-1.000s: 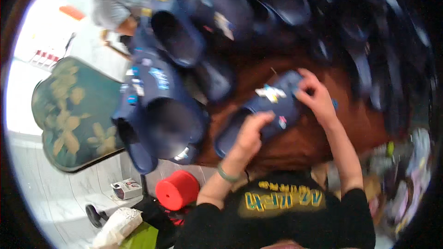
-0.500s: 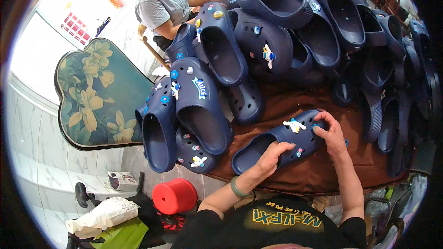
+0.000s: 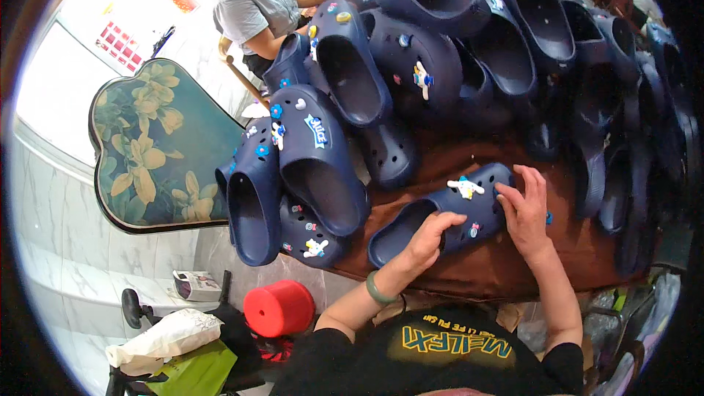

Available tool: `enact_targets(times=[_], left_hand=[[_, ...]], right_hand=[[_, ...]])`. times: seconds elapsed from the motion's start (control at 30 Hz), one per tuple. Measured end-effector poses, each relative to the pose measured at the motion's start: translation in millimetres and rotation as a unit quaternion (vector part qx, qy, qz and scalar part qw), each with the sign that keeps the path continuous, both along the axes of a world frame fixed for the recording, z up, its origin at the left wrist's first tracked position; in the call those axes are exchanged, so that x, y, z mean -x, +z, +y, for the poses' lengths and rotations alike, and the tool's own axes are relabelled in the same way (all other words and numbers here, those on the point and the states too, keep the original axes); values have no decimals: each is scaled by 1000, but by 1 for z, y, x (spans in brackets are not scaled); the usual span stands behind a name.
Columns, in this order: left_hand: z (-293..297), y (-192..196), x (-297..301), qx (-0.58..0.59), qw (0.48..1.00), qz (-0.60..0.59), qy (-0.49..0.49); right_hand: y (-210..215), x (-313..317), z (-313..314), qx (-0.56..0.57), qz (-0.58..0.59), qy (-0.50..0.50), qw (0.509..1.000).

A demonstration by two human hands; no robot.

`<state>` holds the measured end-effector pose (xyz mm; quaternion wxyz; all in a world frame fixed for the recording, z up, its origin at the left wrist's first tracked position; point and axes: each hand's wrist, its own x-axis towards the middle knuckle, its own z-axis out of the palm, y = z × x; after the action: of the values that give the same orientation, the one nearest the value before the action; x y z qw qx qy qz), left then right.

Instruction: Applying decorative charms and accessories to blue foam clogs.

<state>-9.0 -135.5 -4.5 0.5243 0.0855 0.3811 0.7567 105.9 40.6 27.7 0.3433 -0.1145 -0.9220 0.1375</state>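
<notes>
A navy blue clog (image 3: 447, 213) lies on its side on the brown table (image 3: 506, 264) in front of me. My left hand (image 3: 429, 238) grips its heel opening, a green bangle on that wrist. My right hand (image 3: 524, 205) presses on the toe end, fingers spread over the holes. A white cartoon charm (image 3: 466, 188) and a small coloured charm (image 3: 474, 230) sit on the clog's upper.
Many more navy clogs (image 3: 323, 169) with charms are heaped across the table. A floral chair back (image 3: 158, 154) stands at left. A red cylinder (image 3: 279, 308), a white bag (image 3: 165, 334) and a green bag lie below. Another person in a grey shirt (image 3: 257, 0) sits at the far side.
The view has tilted upward, so the table and clogs sit lower in frame. Both hands stay on the same clog; the right hand has shifted along its toe.
</notes>
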Motion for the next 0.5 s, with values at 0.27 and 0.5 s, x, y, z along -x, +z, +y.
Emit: enact_targets(times=[0.27, 0.5], left_hand=[[8, 28, 5, 37, 998, -34, 35], [3, 22, -1, 26, 999, -26, 15]], right_hand=[[-17, -3, 11, 35, -11, 9, 999], [-20, -26, 17, 269, 31, 17, 963]])
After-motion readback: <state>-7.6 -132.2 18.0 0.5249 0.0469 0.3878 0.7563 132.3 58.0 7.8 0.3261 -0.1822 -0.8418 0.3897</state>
